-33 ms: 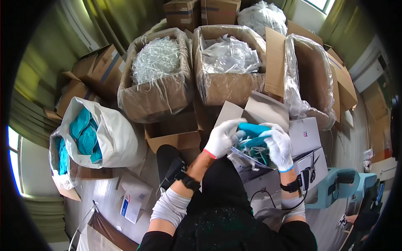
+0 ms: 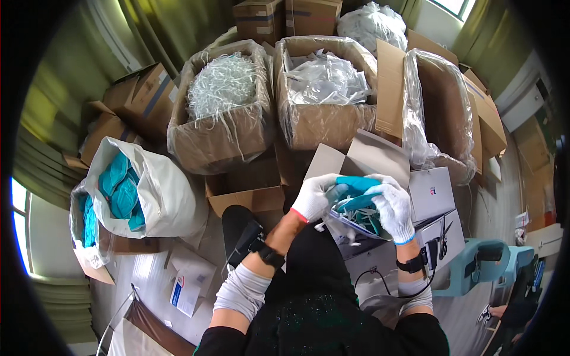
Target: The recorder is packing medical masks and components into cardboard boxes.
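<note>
In white knit gloves, both my hands are over an open white carton [image 2: 341, 230] in front of my knees. My left hand [image 2: 316, 199] has its fingers closed on the left end of a teal face mask [image 2: 356, 183]. On the right side, my right hand [image 2: 395, 207] is closed round teal mask material with its fingers curled inward. Beneath the hands, more teal masks with white straps [image 2: 371, 221] lie in the carton. The hands partly hide the masks, so how many each one grips does not show.
A white sack [image 2: 172, 196] of teal masks stands at left. Farther back, a plastic-lined box [image 2: 219, 139] holds white straps and another [image 2: 332, 127] holds clear bags. An open lined box [image 2: 442, 107], a white carton [image 2: 431, 193] and a light-blue plastic stool [image 2: 475, 267] are at right.
My left hand has closed on the left end of the teal mask, its fingers now nearer the mask. My right hand has hardly moved.
</note>
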Demonstrator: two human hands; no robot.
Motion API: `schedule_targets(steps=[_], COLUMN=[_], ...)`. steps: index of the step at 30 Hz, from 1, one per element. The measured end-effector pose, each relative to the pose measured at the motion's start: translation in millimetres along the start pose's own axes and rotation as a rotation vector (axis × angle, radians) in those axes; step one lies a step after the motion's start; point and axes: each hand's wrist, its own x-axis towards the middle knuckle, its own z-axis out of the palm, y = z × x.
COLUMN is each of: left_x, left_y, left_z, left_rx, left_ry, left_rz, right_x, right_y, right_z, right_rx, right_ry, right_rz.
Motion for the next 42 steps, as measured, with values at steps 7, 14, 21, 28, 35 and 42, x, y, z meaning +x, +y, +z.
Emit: schedule_targets(steps=[7, 14, 21, 28, 35, 42], left_x=[0, -7, -30, -39, -34, -46], left_y=[13, 17, 21, 37, 22, 9], left_z=[-47, -50, -31, -21, -35, -57], left_rx=[-0.131, -0.079, -0.136, 0.061, -0.262, -0.275], left_ry=[0.37, 0.384, 0.242, 0.275, 0.568, 0.587], left_rz=[0.134, 0.168, 0.054, -0.04, -0.113, -0.025], right_x=[6, 38, 67, 68, 53, 32], right_y=[-17, -44, -21, -19, -3, -14], right_z=[-15, -2, 40, 75, 99, 104], right_rx=[-0.224, -0.066, 0.08, 0.014, 1.105, 1.175], right_ry=[0.092, -0.119, 0.075, 0.139, -0.031, -0.519], right_rz=[0.08, -0.142, 0.113, 0.098, 0.442, 0.697])
